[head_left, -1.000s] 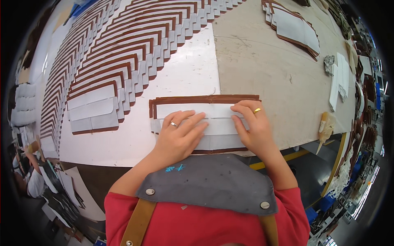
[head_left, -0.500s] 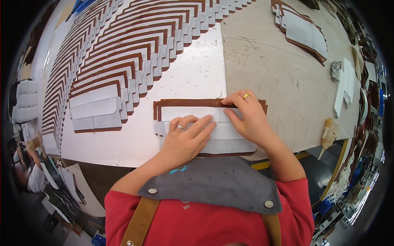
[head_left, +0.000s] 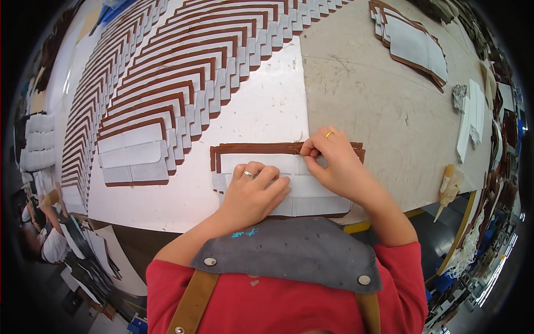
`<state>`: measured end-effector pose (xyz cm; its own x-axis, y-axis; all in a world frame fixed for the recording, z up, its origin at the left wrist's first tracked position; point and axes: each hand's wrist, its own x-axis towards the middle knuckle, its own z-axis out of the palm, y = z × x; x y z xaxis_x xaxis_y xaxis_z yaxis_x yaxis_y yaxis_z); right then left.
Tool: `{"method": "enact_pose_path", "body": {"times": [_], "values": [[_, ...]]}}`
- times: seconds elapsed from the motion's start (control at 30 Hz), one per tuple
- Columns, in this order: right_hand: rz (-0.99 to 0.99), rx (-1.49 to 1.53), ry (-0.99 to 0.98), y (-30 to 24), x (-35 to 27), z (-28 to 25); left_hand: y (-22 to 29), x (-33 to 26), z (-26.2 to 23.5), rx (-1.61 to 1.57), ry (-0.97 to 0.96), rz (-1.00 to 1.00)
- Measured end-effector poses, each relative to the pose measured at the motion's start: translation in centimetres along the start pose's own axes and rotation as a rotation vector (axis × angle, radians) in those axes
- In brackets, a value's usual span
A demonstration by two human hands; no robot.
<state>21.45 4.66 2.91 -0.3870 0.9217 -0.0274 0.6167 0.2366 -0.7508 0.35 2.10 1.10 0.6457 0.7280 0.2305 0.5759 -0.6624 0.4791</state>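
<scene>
Since the earlier frame, my right hand (head_left: 336, 164) has curled in: its forefinger, stretched along the brown edge half a second ago, is now bent down toward the thumb. My left hand (head_left: 253, 192) has its fingers more bent than before.

The largest thing I see is the desk (head_left: 361, 111), running under both sets of fingers, white on the left side and drab beige on the right. Beyond the left fingers and off to their left, long rows of overlapping pieces (head_left: 189, 72) lie in slanting lines, white with brown edges. Nearer my body than the fingers hangs a grey apron (head_left: 289, 250).

The stack (head_left: 317, 206) of brown-edged white pieces lies on the desk right below my fingers. The left fingers rest across its white face, bent and slightly apart. The right thumb and forefinger are close together at its brown far edge; I cannot tell whether they meet or pinch it.

Far beyond the right fingers sits another pile (head_left: 414, 47) of similar pieces. Well to their right are white strips (head_left: 471, 119), then a yellowish bottle (head_left: 449, 183) with its nozzle toward me.

Smallest are the rings: silver on a left finger, gold on a right one.
</scene>
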Motion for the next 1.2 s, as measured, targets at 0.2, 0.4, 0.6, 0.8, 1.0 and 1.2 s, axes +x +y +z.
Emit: {"method": "enact_pose_path", "body": {"times": [0.2,0.4,0.6,0.8,1.0,1.2], "values": [[-0.124,-0.133,0.160,-0.8,-0.2,0.1,0.0,-0.2,0.1,-0.012,-0.002,-0.010],[-0.108,-0.084,0.092,-1.0,-0.5,0.0,0.1,2.0,-1.4,0.036,0.197,-0.161],[-0.048,-0.002,0.156,-1.0,-0.8,0.4,-0.7,3.6,-1.3,-0.350,-0.044,-0.251],[0.315,0.172,0.091,1.1,-3.6,-3.9,-0.9,3.3,-0.7,-0.403,-0.041,-0.343],[0.489,0.397,0.225,2.2,-6.6,-4.0,-0.7,3.8,-0.6,-0.360,-0.037,-0.363],[0.446,0.208,0.409,1.6,-6.5,-2.6,-0.5,3.1,-0.3,-0.093,0.104,-0.240]]}}
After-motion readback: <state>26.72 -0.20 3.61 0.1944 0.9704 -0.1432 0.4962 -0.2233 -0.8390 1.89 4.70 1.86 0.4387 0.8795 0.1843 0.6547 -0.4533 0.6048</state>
